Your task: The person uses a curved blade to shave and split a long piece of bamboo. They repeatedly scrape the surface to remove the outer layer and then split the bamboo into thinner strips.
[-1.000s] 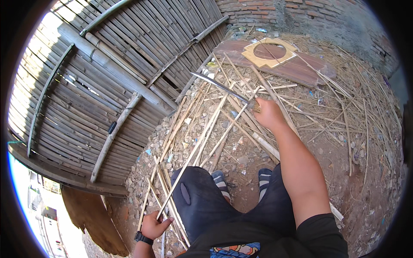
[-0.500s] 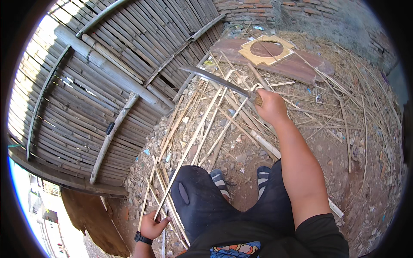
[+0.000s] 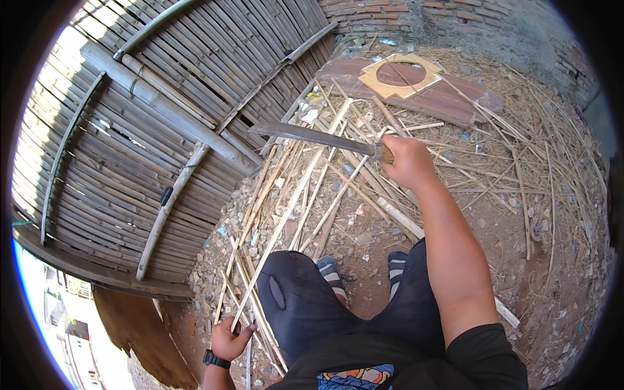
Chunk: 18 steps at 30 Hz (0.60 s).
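My right hand [image 3: 407, 160] is wrapped round the wooden handle of a machete [image 3: 318, 138]. Its long dark blade points left, passing over the upper part of a bamboo strip [image 3: 286, 213]; whether they touch I cannot tell. The strip's lower end is pinched in my left hand [image 3: 231, 339], low beside my left knee. From there it slants up and away, pale and thin, to a far end near the wooden board. Several more split bamboo strips [image 3: 250, 218] lie beneath and alongside it on the ground.
A bamboo slat wall [image 3: 156, 143] rises on the left. Behind stands a brick wall [image 3: 455, 23]. At the back, a brown board [image 3: 448, 107] carries a yellow wooden piece with a round hole [image 3: 370, 78]. Dry strips and shavings [image 3: 513, 156] litter the right; stones lie along the left wall.
The machete blade has swung down, its tip now lower and further left. The held bamboo strip has turned a little, showing a wider pale face. My left hand has stayed nearly in place.
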Motion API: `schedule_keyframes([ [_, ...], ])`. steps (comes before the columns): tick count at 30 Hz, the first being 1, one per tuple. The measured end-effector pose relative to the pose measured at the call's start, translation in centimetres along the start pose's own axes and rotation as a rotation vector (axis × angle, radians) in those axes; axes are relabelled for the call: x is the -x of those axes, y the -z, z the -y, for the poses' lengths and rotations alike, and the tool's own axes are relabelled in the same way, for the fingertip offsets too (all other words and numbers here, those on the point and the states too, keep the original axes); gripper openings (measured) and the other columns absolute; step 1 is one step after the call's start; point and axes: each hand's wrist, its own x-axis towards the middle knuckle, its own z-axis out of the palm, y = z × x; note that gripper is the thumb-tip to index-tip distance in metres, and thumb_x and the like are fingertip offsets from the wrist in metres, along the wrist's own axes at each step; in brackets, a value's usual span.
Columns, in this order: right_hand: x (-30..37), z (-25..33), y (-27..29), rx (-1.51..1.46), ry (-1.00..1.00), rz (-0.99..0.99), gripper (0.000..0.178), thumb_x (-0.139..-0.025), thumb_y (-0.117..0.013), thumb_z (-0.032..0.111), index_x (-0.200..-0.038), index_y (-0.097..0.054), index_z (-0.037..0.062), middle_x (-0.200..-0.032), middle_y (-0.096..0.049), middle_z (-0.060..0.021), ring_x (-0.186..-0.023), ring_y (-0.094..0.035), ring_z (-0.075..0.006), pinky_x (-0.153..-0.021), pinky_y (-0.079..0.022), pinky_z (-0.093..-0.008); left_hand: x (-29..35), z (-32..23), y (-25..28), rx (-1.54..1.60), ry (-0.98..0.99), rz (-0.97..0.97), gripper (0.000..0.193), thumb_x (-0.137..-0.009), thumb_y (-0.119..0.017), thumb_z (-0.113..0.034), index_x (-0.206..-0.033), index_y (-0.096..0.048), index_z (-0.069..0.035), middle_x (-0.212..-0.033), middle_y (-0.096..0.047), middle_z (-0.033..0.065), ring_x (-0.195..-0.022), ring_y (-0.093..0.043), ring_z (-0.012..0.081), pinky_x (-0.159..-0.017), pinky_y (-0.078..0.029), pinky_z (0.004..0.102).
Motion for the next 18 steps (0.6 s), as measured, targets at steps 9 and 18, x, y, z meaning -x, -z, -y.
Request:
schedule_keyframes([
  [9,0.0,-1.2,0.1,-0.013,-0.072,-0.053,0.027,-0.073,-0.075,0.016,-0.095,-0.061,0.0081,-0.084,-0.067,-0.0155,-0.082,-0.065,-0.0377,-0.071,-0.051,-0.0481,-0.1,-0.8,0.0,0.041,-0.001,0.003,0.044,-0.077,-0.083,-0.022,-0.061,-0.045,-0.005,-0.052,-0.043,0.003,-0.049,-0.037,0.0137,-0.047,-0.036,0.0318],
  [18,-0.1,-1.6,0.7,0.055,-0.161,-0.072,0.026,-0.074,-0.075,0.017,-0.094,-0.06,0.0087,-0.084,-0.066,-0.0144,-0.083,-0.065,-0.038,-0.072,-0.051,-0.0487,-0.1,0.5,-0.2,-0.044,-0.02,-0.088,0.043,-0.076,-0.083,-0.029,-0.063,-0.052,-0.002,-0.05,-0.051,0.0105,-0.044,-0.049,0.0218,-0.046,-0.041,0.0348],
])
